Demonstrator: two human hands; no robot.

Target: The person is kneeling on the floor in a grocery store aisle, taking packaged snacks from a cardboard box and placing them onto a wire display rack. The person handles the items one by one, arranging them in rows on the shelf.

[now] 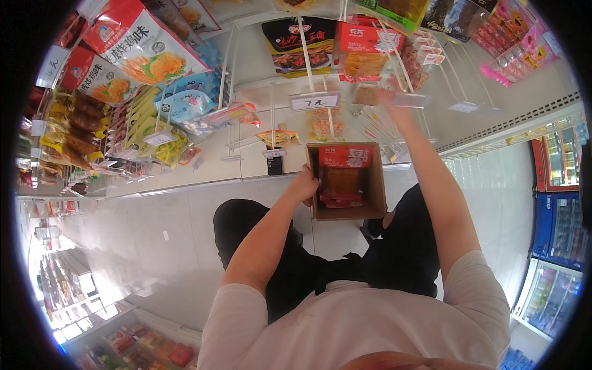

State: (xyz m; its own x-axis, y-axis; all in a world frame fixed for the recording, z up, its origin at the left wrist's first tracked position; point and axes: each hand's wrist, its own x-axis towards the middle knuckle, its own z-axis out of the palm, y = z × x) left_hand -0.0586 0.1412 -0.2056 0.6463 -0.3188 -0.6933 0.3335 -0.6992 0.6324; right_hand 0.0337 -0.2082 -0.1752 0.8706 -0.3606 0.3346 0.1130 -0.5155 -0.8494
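Note:
My left hand (309, 184) grips the left side wall of an open cardboard box (380, 185). Inside the box lie red-and-clear snack packets (342, 178). My right hand (394, 96) is raised at the shelf display, just below the red snack packets (365, 51) hanging on a metal hook; it is blurred and partly behind a clear price-tag holder (409, 100), so whether it holds anything cannot be told. Beside those packets hangs a black-and-yellow snack bag (300, 51). A price tag (315, 102) with handwriting fronts the hooks.
Many hanging snack bags (152, 51) crowd the left. Bare metal hooks (230, 69) jut out from the backboard. A dark phone-like object (274, 165) lies on the bottom shelf's edge (208, 181). Glass-door coolers (559, 226) stand at the right, and another goods display (138, 344) lies behind at the lower left.

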